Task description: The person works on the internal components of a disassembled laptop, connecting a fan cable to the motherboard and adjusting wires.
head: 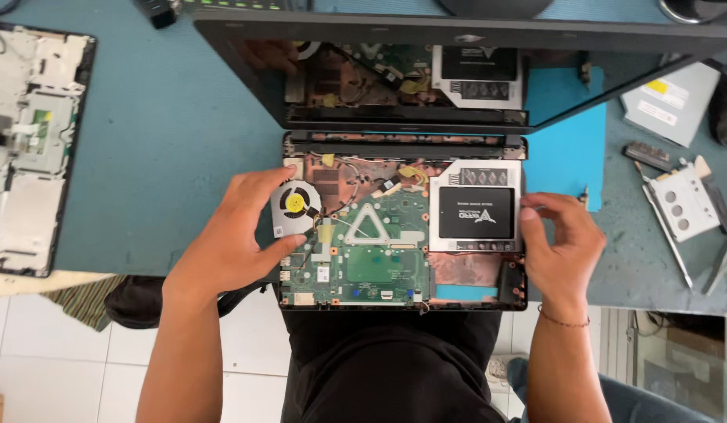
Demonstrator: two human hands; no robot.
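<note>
Laptop base (363, 258), cover off, sits on bench (159, 157) between both hands. Left hand (234, 239) open, fingers spread beside the fan (295, 205); right hand (559, 243) pinches drive caddy (474, 205) edge.

Both arms are bare, with no sleeves down to the hands. The right hand (563, 247) has a thin dark string bracelet (563, 319) around its wrist, and the left hand (238, 235) wears nothing. Near the bottom of the view, the person wears a black top (387, 368) and blue jeans (653, 403).
</note>
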